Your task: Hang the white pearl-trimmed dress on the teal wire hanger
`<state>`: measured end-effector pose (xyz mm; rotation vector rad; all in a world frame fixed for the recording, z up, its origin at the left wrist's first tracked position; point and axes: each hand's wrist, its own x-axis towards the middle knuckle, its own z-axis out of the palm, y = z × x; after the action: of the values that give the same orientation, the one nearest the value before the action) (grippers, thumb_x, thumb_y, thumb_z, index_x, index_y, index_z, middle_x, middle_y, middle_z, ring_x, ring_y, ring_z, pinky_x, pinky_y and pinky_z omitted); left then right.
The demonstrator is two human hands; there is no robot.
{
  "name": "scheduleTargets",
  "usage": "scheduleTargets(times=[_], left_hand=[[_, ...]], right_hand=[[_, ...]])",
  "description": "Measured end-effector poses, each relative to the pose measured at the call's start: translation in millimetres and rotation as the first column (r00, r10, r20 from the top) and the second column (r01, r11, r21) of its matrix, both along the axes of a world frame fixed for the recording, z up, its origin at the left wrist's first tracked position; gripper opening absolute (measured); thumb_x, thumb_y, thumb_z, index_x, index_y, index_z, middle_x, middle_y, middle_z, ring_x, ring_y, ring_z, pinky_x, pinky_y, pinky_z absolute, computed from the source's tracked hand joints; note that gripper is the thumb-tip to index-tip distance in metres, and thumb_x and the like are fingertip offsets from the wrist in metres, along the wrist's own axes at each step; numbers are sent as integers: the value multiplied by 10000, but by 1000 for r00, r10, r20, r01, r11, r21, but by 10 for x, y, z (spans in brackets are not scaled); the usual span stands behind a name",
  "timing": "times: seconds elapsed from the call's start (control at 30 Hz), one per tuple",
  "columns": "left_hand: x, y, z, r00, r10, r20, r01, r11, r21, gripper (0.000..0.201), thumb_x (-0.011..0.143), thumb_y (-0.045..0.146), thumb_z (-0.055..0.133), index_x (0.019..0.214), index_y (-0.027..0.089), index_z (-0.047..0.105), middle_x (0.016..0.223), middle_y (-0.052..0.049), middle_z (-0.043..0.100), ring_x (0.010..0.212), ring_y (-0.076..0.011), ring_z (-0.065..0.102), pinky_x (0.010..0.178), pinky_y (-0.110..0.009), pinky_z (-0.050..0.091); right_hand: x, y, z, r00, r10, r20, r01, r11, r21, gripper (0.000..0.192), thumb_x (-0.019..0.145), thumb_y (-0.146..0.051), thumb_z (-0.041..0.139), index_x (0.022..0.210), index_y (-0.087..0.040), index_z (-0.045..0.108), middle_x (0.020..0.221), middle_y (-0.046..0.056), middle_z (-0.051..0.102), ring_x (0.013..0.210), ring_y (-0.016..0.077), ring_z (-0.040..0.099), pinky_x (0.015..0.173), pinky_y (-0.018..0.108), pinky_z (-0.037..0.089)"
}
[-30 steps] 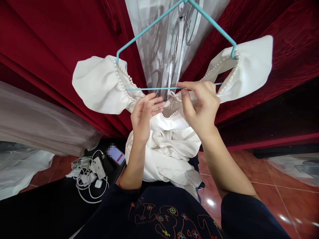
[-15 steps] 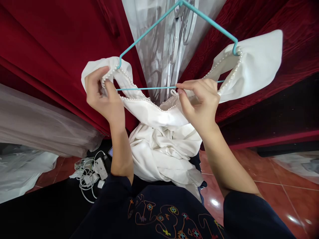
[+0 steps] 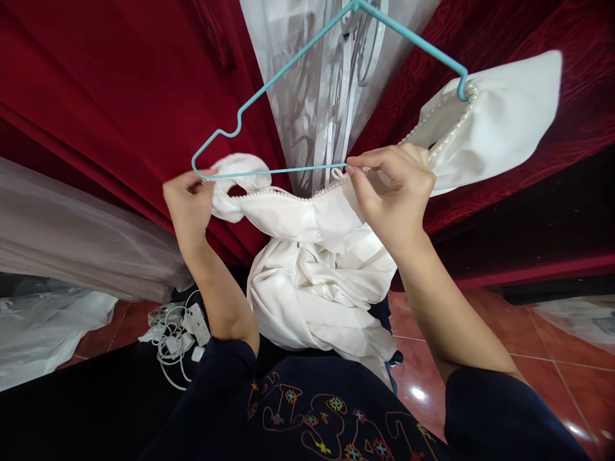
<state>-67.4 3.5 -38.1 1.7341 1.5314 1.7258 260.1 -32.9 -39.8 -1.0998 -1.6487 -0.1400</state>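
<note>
A white satin dress (image 3: 317, 288) with a pearl-trimmed neckline hangs partly on a teal wire hanger (image 3: 283, 64). Its right puffed sleeve (image 3: 500, 121) still sits on the hanger's right end. My left hand (image 3: 188, 205) grips the bunched left sleeve (image 3: 240, 186), which is off the hanger's left shoulder and sits just below the bare wire corner. My right hand (image 3: 391, 192) pinches the neckline fabric against the hanger's bottom bar near its middle. The skirt of the dress falls in folds onto my lap.
Dark red velvet drapes (image 3: 96, 96) hang behind, with a sheer white curtain (image 3: 331, 77) between them. White cables and chargers (image 3: 177, 333) lie on the floor at lower left beside pale tulle (image 3: 72, 243). Glossy red tiles (image 3: 542, 384) lie to the right.
My left hand went from the neckline centre to the left sleeve, gripped it and pulled it down off the hanger's left shoulder. The right hand stayed at the bar.
</note>
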Motion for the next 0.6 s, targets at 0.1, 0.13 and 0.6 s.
scheduleTargets(times=[0.1,0.13,0.6], left_hand=[[226,-213,-86,981,-148,-128,136,986,-101,223,832,62,702,924,220,830,881,1,786,748,-168,696,677,-304,520],[350,-273,-81,965,-201,-166,193,979,-63,236,833,56,682,927,219,824,916,-10,788,791,-175,706,707,-301,526],[957,-260,-21,956,-200,-213,260,917,303,151,980,235,659,1065,233,784,925,-28,679,841,-153,638,734,-272,507]], right_hand=[[-4,61,-34,1000,7,-10,-7,1000,16,167,989,-376,594,929,-251,686,898,32,704,863,222,615,906,458,431],[-2,80,-45,1000,8,-12,-7,1000,18,172,990,-380,594,929,-251,689,897,31,703,866,221,615,909,458,429],[275,-3,109,983,-155,-96,180,901,394,298,953,-412,650,1171,-209,677,1162,90,627,1156,266,593,1015,491,441]])
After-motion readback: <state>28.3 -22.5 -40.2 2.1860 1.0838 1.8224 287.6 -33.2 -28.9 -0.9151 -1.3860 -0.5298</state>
